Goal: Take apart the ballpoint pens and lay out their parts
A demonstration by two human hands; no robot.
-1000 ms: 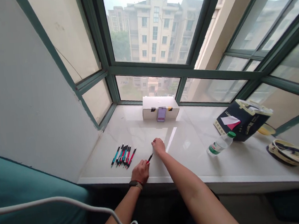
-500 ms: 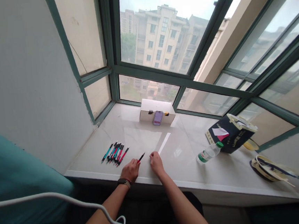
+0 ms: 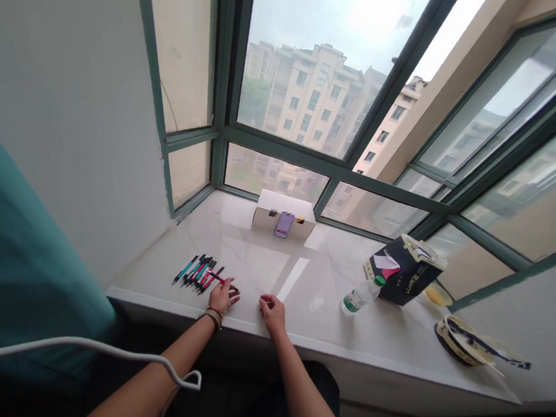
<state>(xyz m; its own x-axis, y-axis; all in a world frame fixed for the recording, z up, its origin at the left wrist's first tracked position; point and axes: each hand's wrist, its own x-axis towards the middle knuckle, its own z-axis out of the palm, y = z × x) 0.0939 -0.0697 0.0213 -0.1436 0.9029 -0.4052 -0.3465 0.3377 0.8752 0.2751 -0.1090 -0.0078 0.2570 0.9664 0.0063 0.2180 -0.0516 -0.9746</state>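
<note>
My left hand (image 3: 223, 296) holds a red and black pen (image 3: 216, 278) between its fingers, at the right-hand edge of a loose group of pens. That pen slants from upper left down into the hand. Several teal, red and black pens (image 3: 192, 269) lie close together on the white sill, left of and beyond the hand. My right hand (image 3: 272, 313) rests near the sill's front edge, a short way right of the left one. Its fingers are curled together, and whatever may be between them is hidden.
A white box (image 3: 282, 203) with a purple phone-like item (image 3: 284, 225) at its front stands by the window. To the right are a water bottle (image 3: 361, 296), a dark carton (image 3: 404, 269) and a round hat-like item (image 3: 469, 341). A white cable (image 3: 100, 344) crosses the lower left.
My left hand has turned and moved toward the pens, and the pen's visible end now points up-left instead of up-right. My right hand stays curled. The view has shifted and tilted.
</note>
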